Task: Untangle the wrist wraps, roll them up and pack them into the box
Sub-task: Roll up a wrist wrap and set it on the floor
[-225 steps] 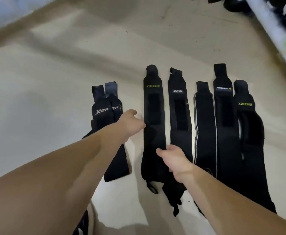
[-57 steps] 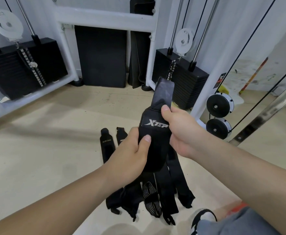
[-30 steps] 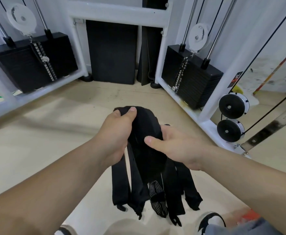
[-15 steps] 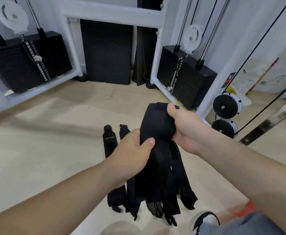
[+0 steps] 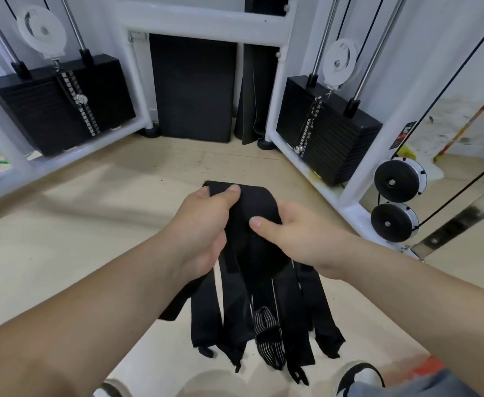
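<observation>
I hold a black wrist wrap (image 5: 252,222) in the air in front of me, its upper end bent over into a roll. My left hand (image 5: 203,224) grips the folded top edge, thumb on top. My right hand (image 5: 295,233) holds the right side of the roll, thumb pressed on its front. The wrap's loose tail hangs down below my hands. Several other black wraps (image 5: 263,319) lie flat on the floor underneath, one with white stripes (image 5: 266,328). No box is in view.
Weight stacks (image 5: 60,104) (image 5: 323,133) of a white cable machine stand at left and right. A black pad (image 5: 192,87) leans at the back. Black pulleys (image 5: 398,179) sit at right. My shoes (image 5: 358,376) are at the bottom edge. Beige floor (image 5: 63,239) spreads to the left.
Earlier the wraps lay in a row on the floor and I picked one up. Over the last second my hands keep turning its top end over, left hand now on the top fold.
</observation>
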Motion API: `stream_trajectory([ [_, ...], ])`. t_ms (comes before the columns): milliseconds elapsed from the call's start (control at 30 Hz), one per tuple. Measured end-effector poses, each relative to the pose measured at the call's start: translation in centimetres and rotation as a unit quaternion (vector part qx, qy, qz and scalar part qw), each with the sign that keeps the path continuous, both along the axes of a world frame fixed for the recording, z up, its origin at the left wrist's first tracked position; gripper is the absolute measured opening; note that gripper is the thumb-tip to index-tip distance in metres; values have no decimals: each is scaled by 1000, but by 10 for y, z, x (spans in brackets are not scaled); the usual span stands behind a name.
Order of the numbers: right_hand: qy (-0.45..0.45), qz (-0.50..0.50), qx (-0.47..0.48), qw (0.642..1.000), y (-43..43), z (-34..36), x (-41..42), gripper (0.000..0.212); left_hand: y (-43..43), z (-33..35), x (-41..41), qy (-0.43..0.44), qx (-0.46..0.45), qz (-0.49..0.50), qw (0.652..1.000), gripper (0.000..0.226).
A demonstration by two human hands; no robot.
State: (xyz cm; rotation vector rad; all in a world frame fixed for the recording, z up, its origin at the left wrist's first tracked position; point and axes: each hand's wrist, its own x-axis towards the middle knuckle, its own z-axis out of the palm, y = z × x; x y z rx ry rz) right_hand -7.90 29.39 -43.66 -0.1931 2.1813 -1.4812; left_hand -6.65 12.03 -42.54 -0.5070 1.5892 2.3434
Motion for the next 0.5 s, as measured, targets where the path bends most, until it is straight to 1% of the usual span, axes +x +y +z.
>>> stream_trajectory([
  [67, -9, -12, -38, 999, -2, 0, -3, 25, 2, 2, 3, 5, 4, -19, 1000, 25],
  [133, -12, -3, -46, 999, -3, 1, -3, 26, 4, 3, 7, 13, -27, -26, 999, 23],
  [200, -6, -5, -46, 999, -3, 0, -5, 27, 3, 1, 9, 30, -100, -41, 994, 21],
  [267, -10, -36, -68, 997, -2, 1, -8, 28, 1, -2, 13, 45, -172, -92, 980, 20],
  [333, -41, -74, -93, 992, 0, 4, -11, 29, 2, -4, 20, 34, -168, -166, 971, 23],
  [400, -83, -117, -93, 985, 2, 8, -10, 29, 7, -8, 28, 26, -157, -228, 960, 24],
  [500, -134, -164, -100, 972, 6, 9, -12, 32, 12, -16, 30, 56, -199, -228, 951, 24],
])
